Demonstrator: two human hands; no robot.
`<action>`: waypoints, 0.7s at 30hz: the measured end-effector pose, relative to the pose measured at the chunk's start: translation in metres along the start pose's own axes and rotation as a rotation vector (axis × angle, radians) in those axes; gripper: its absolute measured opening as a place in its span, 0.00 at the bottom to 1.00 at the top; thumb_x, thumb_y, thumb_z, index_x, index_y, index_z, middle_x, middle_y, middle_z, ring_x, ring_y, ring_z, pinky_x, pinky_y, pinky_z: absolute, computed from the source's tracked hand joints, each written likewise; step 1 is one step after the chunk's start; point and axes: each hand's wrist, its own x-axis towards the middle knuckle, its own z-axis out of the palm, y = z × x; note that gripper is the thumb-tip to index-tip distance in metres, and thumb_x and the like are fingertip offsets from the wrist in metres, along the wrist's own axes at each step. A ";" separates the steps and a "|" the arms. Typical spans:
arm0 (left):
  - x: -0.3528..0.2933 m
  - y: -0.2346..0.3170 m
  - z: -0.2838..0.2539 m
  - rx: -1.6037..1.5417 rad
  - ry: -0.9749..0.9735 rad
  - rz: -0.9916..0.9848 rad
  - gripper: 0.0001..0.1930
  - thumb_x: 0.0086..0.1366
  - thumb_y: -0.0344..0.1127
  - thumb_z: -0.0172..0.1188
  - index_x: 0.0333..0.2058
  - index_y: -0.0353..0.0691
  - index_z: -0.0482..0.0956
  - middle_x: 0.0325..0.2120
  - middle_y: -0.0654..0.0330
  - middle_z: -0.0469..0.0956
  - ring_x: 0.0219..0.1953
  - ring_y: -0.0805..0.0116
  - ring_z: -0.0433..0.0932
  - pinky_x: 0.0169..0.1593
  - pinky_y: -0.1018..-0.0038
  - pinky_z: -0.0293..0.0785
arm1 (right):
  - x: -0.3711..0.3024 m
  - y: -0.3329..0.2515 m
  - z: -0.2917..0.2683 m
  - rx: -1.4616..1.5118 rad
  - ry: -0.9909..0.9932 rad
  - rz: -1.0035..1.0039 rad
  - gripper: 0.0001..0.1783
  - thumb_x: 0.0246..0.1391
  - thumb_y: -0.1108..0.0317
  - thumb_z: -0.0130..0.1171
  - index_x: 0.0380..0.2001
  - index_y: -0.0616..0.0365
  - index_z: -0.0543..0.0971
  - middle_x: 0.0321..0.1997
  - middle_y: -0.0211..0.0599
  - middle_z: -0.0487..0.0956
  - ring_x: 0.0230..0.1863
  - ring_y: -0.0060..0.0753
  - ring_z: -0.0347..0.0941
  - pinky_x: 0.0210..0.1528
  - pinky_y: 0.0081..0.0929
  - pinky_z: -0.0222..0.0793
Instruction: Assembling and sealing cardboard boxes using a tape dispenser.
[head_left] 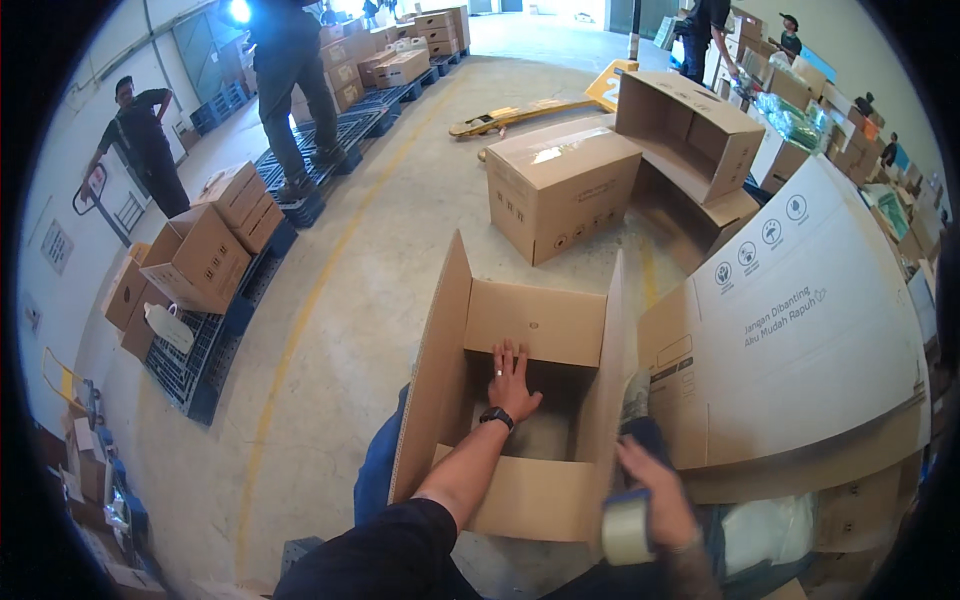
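An open cardboard box (532, 497) stands in front of me with its flaps raised. My left hand (514, 386), wearing a ring and a dark watch, reaches into it. Its fingers are stretched out, touching the box's far side where the flap folds. Outside the box's right flap, my right hand (662, 497) is smeared by motion. A wide roll of tape (627, 527) sits against its palm and appears held there, though the grip is partly hidden. Part of the box's inside lies in shadow.
A closed, taped carton (563, 190) and an open carton (690, 130) stand ahead. A large white printed cardboard sheet (800, 310) leans at right. Blue pallets (205, 365) with boxes line the left. A yellow pallet jack (530, 115) is behind; people (145, 140) stand around.
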 end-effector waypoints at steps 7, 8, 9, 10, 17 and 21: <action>0.009 -0.020 0.018 0.024 0.024 0.025 0.47 0.67 0.35 0.64 0.81 0.63 0.53 0.84 0.57 0.43 0.84 0.48 0.43 0.69 0.48 0.75 | 0.057 -0.005 0.119 -0.622 -0.224 0.053 0.29 0.60 0.69 0.60 0.66 0.53 0.79 0.78 0.53 0.70 0.52 0.54 0.87 0.50 0.48 0.85; 0.017 -0.021 0.008 0.082 -0.067 0.016 0.48 0.65 0.38 0.67 0.81 0.63 0.53 0.83 0.56 0.45 0.84 0.48 0.45 0.71 0.50 0.73 | 0.066 -0.002 0.128 -0.699 -0.246 0.040 0.27 0.63 0.67 0.59 0.65 0.53 0.80 0.77 0.54 0.71 0.50 0.53 0.88 0.48 0.49 0.86; 0.021 -0.022 -0.007 0.170 -0.155 -0.021 0.50 0.64 0.41 0.70 0.81 0.63 0.53 0.83 0.54 0.47 0.84 0.47 0.46 0.73 0.52 0.71 | 0.072 0.003 0.134 -0.696 -0.276 0.055 0.28 0.61 0.67 0.60 0.66 0.51 0.79 0.78 0.53 0.71 0.49 0.53 0.88 0.48 0.50 0.85; 0.027 -0.021 -0.029 0.210 -0.095 0.057 0.43 0.64 0.39 0.68 0.77 0.59 0.62 0.79 0.55 0.59 0.79 0.49 0.61 0.70 0.53 0.75 | 0.076 0.007 0.139 -0.691 -0.282 0.044 0.30 0.60 0.67 0.61 0.67 0.50 0.78 0.78 0.53 0.70 0.48 0.52 0.88 0.48 0.50 0.85; 0.064 0.017 -0.264 0.411 0.155 0.380 0.39 0.67 0.53 0.67 0.73 0.43 0.69 0.70 0.48 0.74 0.71 0.43 0.72 0.71 0.46 0.68 | 0.071 0.029 0.157 -0.762 -0.218 0.006 0.25 0.68 0.64 0.53 0.66 0.50 0.79 0.77 0.54 0.71 0.46 0.52 0.89 0.48 0.50 0.85; -0.018 -0.021 -0.293 0.361 0.104 0.143 0.50 0.69 0.63 0.66 0.78 0.37 0.57 0.75 0.39 0.64 0.78 0.42 0.61 0.76 0.54 0.60 | 0.075 0.029 0.154 -0.746 -0.236 -0.039 0.25 0.69 0.64 0.52 0.66 0.51 0.78 0.75 0.55 0.73 0.45 0.51 0.89 0.45 0.50 0.86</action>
